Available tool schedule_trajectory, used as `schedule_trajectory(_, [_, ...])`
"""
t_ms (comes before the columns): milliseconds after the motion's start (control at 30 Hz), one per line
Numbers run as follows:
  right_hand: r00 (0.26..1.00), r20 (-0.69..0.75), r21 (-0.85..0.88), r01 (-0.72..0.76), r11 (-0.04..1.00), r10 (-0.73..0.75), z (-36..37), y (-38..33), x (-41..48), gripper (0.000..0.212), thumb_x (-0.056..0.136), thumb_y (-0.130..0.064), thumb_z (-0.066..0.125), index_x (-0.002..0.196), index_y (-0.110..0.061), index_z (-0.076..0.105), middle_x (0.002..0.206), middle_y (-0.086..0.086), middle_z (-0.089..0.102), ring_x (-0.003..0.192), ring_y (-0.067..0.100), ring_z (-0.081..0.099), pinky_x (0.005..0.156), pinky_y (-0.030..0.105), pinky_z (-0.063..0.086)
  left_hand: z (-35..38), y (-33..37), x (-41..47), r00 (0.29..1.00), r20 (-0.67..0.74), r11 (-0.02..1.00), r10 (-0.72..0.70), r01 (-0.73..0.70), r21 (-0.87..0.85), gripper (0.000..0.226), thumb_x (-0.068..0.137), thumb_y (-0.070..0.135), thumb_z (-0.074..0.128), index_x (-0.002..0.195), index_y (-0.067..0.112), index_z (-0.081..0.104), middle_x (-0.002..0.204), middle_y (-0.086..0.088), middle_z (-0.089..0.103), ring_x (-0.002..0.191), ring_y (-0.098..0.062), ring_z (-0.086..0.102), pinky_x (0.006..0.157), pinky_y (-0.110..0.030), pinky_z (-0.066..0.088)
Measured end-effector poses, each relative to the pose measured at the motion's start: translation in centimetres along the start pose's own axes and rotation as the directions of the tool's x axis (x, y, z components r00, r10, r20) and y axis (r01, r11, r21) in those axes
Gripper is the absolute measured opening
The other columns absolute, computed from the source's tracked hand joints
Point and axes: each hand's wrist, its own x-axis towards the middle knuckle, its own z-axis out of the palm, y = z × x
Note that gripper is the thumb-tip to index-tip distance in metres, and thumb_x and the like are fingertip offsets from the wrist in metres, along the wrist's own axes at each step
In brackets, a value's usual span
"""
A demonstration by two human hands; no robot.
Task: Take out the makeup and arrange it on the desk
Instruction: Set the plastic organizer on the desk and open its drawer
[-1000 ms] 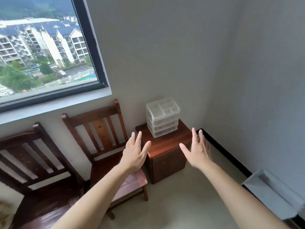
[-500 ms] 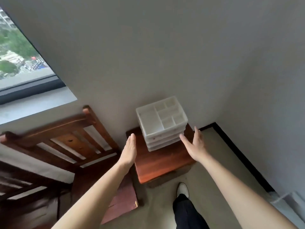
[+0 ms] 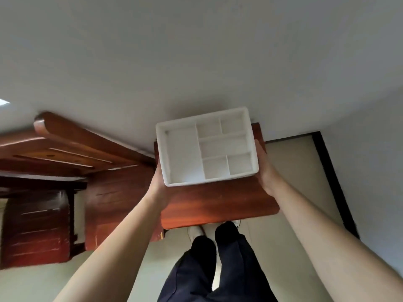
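1. Makeup organizer (image 3: 183,153), a white box with its top divided into one large compartment and five smaller ones, sits squarely between the two hands, seen from straight above.
2. Left hand (image 3: 157,180) lies against the organizer's left side wall near the front corner. Only the back of the hand and the wrist show. Its fingers are hidden beneath the rim, so I cannot tell whether they are curled under or flat.
3. Right hand (image 3: 262,168) presses on the opposite side wall, with straight fingers laid along it toward the back corner. The thumb is out of sight.
4. Below both hands and the organizer is the red-brown top of a small wooden table (image 3: 218,205). Whether the organizer rests on it or is lifted clear cannot be told.
5. Beyond the left hand, against the grey wall (image 3: 196,51), stands a wooden chair (image 3: 76,138).
6. Nearer than the wrists, between the forearms, are the person's dark trousers (image 3: 218,269) and a white shoe (image 3: 195,233) on the pale floor (image 3: 290,171).
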Motion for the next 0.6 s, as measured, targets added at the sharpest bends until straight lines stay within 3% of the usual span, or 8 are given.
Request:
schedule_trajectory(100, [0.995,0.058,-0.033,0.079,0.996,-0.077,1.2,-0.9,0.2,0.035,0.106,-0.048,0.041,0.134,-0.039,0.058,0.133,-0.009,0.065,0.126,0.015,0.059,0.109,0.043,0.04,0.4,-0.1,0.4,0.999,0.051,0.994,-0.012,0.017,-0.105,0.026,0.095,-0.01,0.049,0.109,0.007,0.062,0.086,0.0,0.07,0.074,-0.014,0.066,0.063,-0.03,0.054])
schedule_trajectory(233, [0.998,0.026,0.014,0.062,0.998,-0.063,1.8,-1.1,-0.3,0.027,0.105,-0.035,0.046,0.122,-0.029,0.066,0.109,-0.009,0.075,0.102,0.011,0.07,0.097,0.035,0.048,0.2,-0.4,0.4,0.997,0.057,0.968,-0.046,0.058,-0.243,0.027,0.088,0.001,0.059,0.114,0.007,0.065,0.096,-0.009,0.067,0.082,-0.026,0.064,0.075,-0.037,0.053])
schedule_trajectory(333, [0.999,-0.022,0.05,0.047,0.998,-0.046,2.2,-1.7,-1.6,0.024,0.106,-0.028,0.045,0.106,-0.027,0.069,0.092,-0.011,0.076,0.09,0.011,0.071,0.083,0.028,0.05,0.2,0.0,-0.7,0.993,0.085,0.955,-0.083,0.103,-0.279,0.032,0.08,0.006,0.06,0.112,0.003,0.062,0.096,-0.02,0.054,0.081,-0.04,0.045,0.069,-0.042,0.04])
schedule_trajectory(400, [0.997,-0.021,0.065,0.072,0.995,-0.071,2.6,-2.2,-3.0,0.027,0.106,-0.026,0.041,0.107,-0.026,0.068,0.094,-0.01,0.077,0.091,0.01,0.072,0.08,0.025,0.052,0.0,0.4,-1.8,0.989,0.08,0.948,-0.122,0.14,-0.285,0.035,0.077,0.014,0.059,0.111,0.007,0.062,0.094,-0.017,0.052,0.08,-0.035,0.041,0.067,-0.04,0.037])
schedule_trajectory(500, [0.991,0.001,0.064,0.131,0.989,-0.131,3.3,-3.1,-5.8,0.03,0.107,-0.028,0.038,0.11,-0.026,0.068,0.101,-0.009,0.077,0.096,0.007,0.072,0.08,0.023,0.054,-0.1,2.0,-4.3,0.989,0.053,0.943,-0.138,0.147,-0.3,0.023,0.085,0.016,0.047,0.098,0.014,0.065,0.081,-0.01,0.056,0.069,-0.026,0.046,0.06,-0.031,0.038])
schedule_trajectory(600, [0.981,0.004,0.035,0.193,0.981,-0.193,4.3,-3.5,-8.7,0.035,0.105,-0.036,0.037,0.12,-0.023,0.066,0.115,-0.004,0.074,0.11,0.014,0.068,0.097,0.036,0.052,-0.7,2.6,-5.8,0.996,0.06,0.954,-0.062,0.076,-0.29,0.034,0.094,0.004,0.036,0.077,0.017,0.063,0.06,0.002,0.058,0.05,-0.016,0.052,0.047,-0.022,0.04])
